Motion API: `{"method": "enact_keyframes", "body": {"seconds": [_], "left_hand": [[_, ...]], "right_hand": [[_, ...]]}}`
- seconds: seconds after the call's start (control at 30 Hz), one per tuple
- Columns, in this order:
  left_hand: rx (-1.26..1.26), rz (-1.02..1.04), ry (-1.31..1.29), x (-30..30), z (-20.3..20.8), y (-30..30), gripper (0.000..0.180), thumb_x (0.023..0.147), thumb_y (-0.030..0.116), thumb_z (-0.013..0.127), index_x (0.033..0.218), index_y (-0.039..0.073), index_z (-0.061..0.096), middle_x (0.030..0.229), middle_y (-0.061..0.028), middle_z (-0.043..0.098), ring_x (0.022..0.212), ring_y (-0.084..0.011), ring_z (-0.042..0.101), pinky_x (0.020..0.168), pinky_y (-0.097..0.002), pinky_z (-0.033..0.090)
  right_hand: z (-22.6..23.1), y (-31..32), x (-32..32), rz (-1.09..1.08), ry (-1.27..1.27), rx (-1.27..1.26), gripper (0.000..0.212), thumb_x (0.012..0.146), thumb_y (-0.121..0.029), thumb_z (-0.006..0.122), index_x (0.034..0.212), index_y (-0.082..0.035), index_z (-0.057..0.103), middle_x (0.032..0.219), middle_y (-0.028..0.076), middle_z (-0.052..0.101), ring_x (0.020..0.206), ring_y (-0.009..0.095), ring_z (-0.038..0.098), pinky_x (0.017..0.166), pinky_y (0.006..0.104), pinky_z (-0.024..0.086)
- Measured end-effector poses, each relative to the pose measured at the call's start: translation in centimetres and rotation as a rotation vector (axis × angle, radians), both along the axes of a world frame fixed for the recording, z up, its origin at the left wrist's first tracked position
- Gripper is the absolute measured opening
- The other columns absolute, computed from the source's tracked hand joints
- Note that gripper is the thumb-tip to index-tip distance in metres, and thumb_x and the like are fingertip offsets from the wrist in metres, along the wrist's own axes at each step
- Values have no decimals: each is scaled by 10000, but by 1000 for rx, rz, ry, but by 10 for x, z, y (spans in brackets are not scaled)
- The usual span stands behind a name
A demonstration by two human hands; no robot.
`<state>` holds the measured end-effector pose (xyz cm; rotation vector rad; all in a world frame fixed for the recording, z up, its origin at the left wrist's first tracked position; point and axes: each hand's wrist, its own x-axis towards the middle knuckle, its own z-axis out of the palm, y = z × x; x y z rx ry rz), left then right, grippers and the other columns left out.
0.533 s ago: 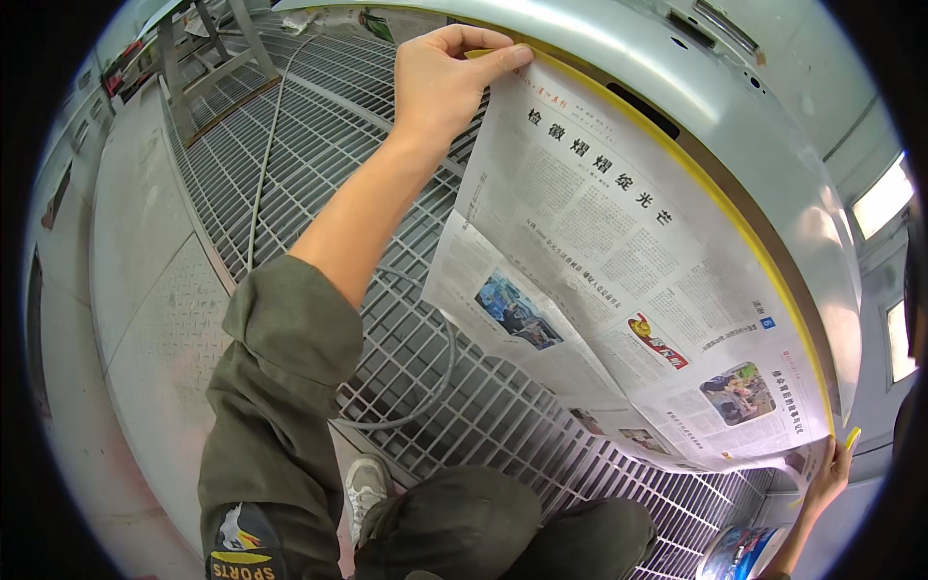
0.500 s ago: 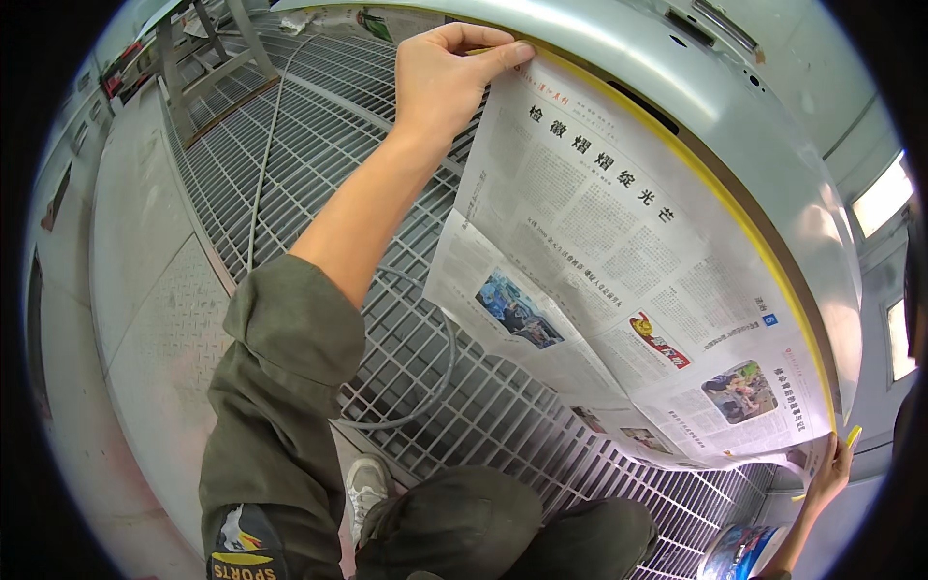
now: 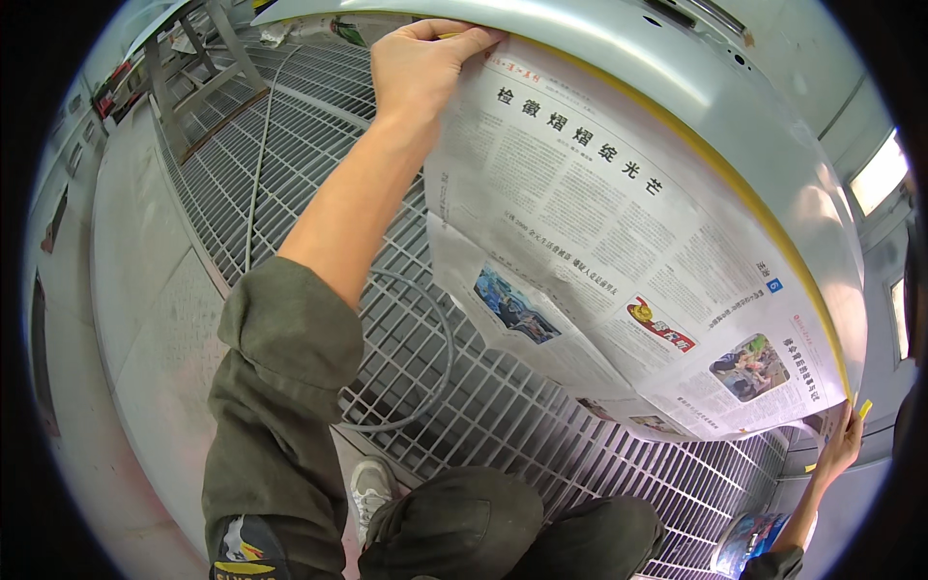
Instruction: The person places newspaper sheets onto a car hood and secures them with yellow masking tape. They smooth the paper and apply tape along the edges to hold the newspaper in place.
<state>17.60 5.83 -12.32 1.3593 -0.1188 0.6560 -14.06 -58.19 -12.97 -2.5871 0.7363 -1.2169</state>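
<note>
A wide newspaper sheet hangs stretched between my hands, with yellow masking tape running along its upper edge. Up at its left corner, my left hand pinches the taped edge between thumb and fingers. Far off at the lower right, my right hand grips the other taped corner; a short yellow tape end pokes out past its fingers. The tape follows the curved rim of a glossy silver-grey panel, which looks like a car body part. Whether the tape is stuck to the panel along its whole length, I cannot tell.
Metal floor grating spreads below, with a grey hose looped over it. A metal stand is at the far left. A printed bucket stands at the lower right, near my knees.
Both hands have raised the newspaper's taped edge toward the panel; the dark strip between tape and panel no longer shows. My left hand shifted slightly left, my right hand upward.
</note>
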Motion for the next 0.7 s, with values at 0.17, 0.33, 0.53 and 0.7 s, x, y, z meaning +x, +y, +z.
{"method": "enact_keyframes", "body": {"seconds": [0.17, 0.33, 0.53, 0.7], "left_hand": [[143, 20, 42, -2, 4, 10, 216, 758, 195, 863, 855, 28, 765, 877, -62, 728, 889, -156, 652, 886, -316, 491], [223, 135, 105, 5, 1, 30, 377, 772, 259, 852, 1042, 30, 722, 995, -62, 722, 953, -154, 637, 912, -337, 460], [49, 34, 128, 21, 0, 74, 271, 875, 290, 796, 985, 62, 701, 837, 43, 581, 746, -69, 470, 752, -272, 399], [232, 76, 55, -10, 4, 52, 206, 935, 240, 740, 977, 50, 673, 772, 32, 564, 639, -74, 456, 610, -207, 381]], "right_hand": [[-8, -12, -1, -43, -17, -51, 320, 1009, -306, 633, 1151, -30, 712, 997, 57, 703, 870, 116, 607, 828, 270, 499], [-20, -23, -9, -19, -83, -192, 313, 993, -289, 658, 1179, -43, 711, 968, 50, 696, 850, 104, 596, 813, 259, 492], [-30, -29, -15, -58, -116, -292, 287, 978, -246, 677, 1202, -71, 713, 996, 25, 664, 846, 106, 574, 775, 242, 463], [-43, -49, -33, -1, -65, -232, 290, 1006, -277, 620, 1254, -146, 694, 1081, 25, 673, 957, 113, 608, 877, 226, 471]]}}
